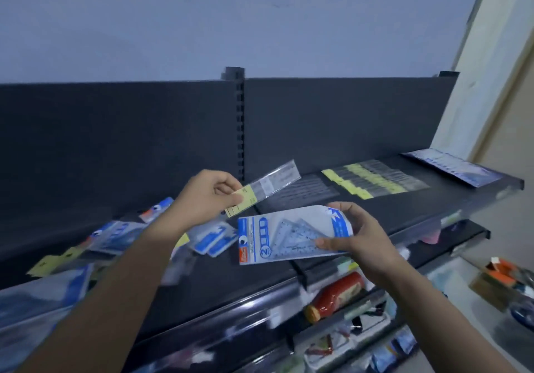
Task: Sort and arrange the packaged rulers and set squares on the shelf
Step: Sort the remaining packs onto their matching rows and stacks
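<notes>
My left hand (209, 196) pinches the yellow end of a clear packaged ruler (268, 185), held tilted above the dark top shelf (404, 208). My right hand (357, 234) grips the right end of a blue-and-white set square pack (286, 235), held flat just above the shelf's front. A loose heap of blue packs and yellow-tagged rulers (115, 237) lies on the shelf's left part. Neat rows of yellow-tagged rulers (372, 180) and clear ruler packs (303, 189) lie to the right, with a stack of blue set square packs (456, 166) at the far right end.
The dark back panel with a slotted upright (239, 124) rises behind the shelf. Lower shelves hold a red bottle (335, 294) and mixed small goods. A box with orange items (502, 277) stands on the floor at right.
</notes>
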Demonstrator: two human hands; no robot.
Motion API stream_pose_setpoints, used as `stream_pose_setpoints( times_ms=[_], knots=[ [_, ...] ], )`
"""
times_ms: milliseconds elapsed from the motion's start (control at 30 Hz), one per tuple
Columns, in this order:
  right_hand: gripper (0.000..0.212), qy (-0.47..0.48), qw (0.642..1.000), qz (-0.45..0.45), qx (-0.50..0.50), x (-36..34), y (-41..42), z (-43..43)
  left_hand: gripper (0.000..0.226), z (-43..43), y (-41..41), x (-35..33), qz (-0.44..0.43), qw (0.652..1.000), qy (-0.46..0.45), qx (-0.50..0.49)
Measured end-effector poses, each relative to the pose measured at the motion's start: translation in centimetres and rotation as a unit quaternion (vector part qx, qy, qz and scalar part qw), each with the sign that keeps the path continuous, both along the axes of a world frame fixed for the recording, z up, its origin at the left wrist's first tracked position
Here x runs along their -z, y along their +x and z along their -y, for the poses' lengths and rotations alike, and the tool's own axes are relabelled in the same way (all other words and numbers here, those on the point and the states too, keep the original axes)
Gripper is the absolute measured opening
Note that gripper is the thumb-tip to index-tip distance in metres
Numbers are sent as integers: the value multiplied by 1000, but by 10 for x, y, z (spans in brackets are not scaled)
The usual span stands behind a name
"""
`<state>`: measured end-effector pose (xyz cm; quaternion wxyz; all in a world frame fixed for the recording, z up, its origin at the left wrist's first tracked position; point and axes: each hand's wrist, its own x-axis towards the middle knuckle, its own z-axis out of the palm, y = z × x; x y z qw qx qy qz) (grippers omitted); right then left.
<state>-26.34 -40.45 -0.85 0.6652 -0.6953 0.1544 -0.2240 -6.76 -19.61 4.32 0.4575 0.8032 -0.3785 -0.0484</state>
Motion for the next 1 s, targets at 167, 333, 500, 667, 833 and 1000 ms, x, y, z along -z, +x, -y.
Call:
stream_pose_setpoints(
  times_ms=[167,333,500,667,833,1000],
  knots=[
    [72,42,998,8,46,1,-40,84,16,111,-35,-5,-11,999,21,26],
    [48,92,990,16,101,6,-59,153,19,202,-46,-4,-41,996,62,54],
    [25,142,976,-16,163,20,-63,222,17,289,-41,9,-64,992,72,83],
    [22,115,975,-74,173,27,-61,295,17,374,-37,42,-93,981,98,138],
    [25,132,968,-84,194,27,-55,358,16,443,-23,62,-85,976,118,163],
    [25,162,961,-68,214,31,-48,402,15,486,-16,71,28,965,183,185]
  ],
)
